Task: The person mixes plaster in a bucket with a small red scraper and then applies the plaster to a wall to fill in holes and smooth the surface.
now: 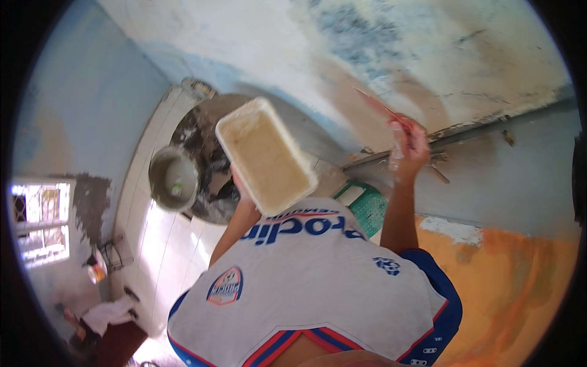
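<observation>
In my left hand (pixel 241 188) rests a white rectangular tub (pixel 310 183) with smooth beige paste (pixel 263 153) in it. The fingers are mostly hidden behind and under the tub. Raised on the right, my right hand (pixel 409 147) is closed around a thin, flat red scraper (pixel 378 105), seen nearly edge-on. Whitish paste smears the fingers and wrist. Just beyond the scraper stands the patchy white and blue wall (pixel 275 43), with brownish smoothed areas. Whether the scraper touches it I cannot tell.
Left of the tub, a bucket (pixel 158 189) stands by a dark, stained round surface (pixel 199 128). A green plastic stool (pixel 372 211) is below my right forearm. A ledge (pixel 526 112) runs along the wall. A person in light clothes (pixel 107 316) is at the lower left, near a window (pixel 43 223).
</observation>
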A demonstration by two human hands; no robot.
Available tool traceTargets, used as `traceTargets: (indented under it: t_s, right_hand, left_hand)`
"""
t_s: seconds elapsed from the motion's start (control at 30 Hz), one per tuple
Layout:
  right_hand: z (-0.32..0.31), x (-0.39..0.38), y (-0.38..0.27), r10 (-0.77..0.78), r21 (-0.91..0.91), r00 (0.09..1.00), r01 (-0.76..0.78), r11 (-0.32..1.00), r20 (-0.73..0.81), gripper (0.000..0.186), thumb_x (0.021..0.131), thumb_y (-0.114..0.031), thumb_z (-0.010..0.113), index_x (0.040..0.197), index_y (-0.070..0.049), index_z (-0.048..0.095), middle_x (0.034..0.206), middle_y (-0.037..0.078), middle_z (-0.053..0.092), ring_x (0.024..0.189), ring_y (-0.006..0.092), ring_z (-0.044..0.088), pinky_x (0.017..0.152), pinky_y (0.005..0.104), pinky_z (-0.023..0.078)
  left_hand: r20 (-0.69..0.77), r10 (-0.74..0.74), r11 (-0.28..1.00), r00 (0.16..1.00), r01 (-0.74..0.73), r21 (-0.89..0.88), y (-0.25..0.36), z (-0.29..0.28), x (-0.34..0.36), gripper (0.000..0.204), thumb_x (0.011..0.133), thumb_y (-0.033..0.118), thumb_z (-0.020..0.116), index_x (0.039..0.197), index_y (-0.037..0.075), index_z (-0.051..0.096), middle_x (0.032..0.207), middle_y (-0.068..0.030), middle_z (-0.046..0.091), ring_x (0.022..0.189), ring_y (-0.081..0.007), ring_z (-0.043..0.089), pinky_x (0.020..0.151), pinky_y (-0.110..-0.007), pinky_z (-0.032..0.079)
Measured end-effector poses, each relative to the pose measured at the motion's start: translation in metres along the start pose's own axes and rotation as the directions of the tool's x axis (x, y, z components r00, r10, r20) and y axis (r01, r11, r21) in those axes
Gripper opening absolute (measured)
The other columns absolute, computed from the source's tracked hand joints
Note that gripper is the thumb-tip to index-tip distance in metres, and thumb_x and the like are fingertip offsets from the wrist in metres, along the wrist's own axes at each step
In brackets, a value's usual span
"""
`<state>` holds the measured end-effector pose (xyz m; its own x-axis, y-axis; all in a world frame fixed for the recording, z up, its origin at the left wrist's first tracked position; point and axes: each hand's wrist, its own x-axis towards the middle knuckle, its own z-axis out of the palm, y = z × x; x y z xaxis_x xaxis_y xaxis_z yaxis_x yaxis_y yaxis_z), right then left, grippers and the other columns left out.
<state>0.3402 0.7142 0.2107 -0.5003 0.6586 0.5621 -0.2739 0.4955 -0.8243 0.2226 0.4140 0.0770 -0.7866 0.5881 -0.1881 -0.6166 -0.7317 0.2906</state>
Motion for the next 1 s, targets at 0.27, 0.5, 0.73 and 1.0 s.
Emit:
traceTargets:
  t_s: [0.27, 0.5, 0.73, 1.0]
  right_hand:
    - [-0.023, 0.022, -0.071, -0.408, -0.143, 0.881, 0.448, 0.883, 0.241, 0.029, 0.07, 0.013, 0.067, 0.089, -0.008, 0.076, 0.137, 0.021, 0.052, 0.124, 0.0381, 0.056, 0.101, 0.0443, 0.051]
    - [-0.015, 0.0, -0.078, -0.237, 0.215, 0.943, 0.187, 0.958, 0.235, 0.031, 0.067, 0.013, 0.07, 0.088, -0.009, 0.076, 0.137, 0.018, 0.045, 0.131, 0.0465, 0.049, 0.111, 0.054, 0.042]
    - [-0.016, -0.005, -0.086, -0.144, -0.091, 0.765, 0.256, 0.962, 0.627, 0.033, 0.067, 0.011, 0.075, 0.094, -0.009, 0.077, 0.12, 0.016, 0.052, 0.122, 0.0384, 0.057, 0.096, 0.0465, 0.057]
    - [-0.017, -0.007, -0.099, -0.065, -0.154, 0.687, 0.253, 0.955, 0.723, 0.033, 0.07, 0.006, 0.077, 0.098, -0.011, 0.077, 0.112, 0.012, 0.06, 0.093, 0.0256, 0.066, 0.072, 0.0327, 0.057]
  left_hand:
    - [0.158, -0.119, 0.987, 0.98, 0.134, -0.087, -0.036, 0.032, 0.052, 0.059, 0.1, 0.052, 0.047, 0.141, 0.009, 0.049, 0.132, -0.015, 0.058, 0.115, -0.0317, 0.062, 0.091, -0.046, 0.056]
    - [0.084, -0.041, 0.999, 0.996, 0.04, 0.01, -0.061, 0.047, 0.043, 0.07, 0.101, 0.061, 0.033, 0.15, 0.011, 0.041, 0.144, -0.0115, 0.053, 0.126, -0.0291, 0.057, 0.105, -0.045, 0.049]
    - [0.18, -0.08, 0.996, 0.98, 0.07, 0.06, -0.073, 0.051, 0.046, 0.073, 0.1, 0.059, 0.026, 0.149, 0.008, 0.041, 0.144, -0.0141, 0.052, 0.128, -0.0296, 0.055, 0.108, -0.044, 0.045]
    - [0.193, -0.169, 0.985, 0.967, 0.163, 0.047, -0.06, 0.077, 0.051, 0.069, 0.099, 0.054, 0.027, 0.145, 0.006, 0.046, 0.14, -0.0145, 0.055, 0.125, -0.0291, 0.056, 0.105, -0.044, 0.047]
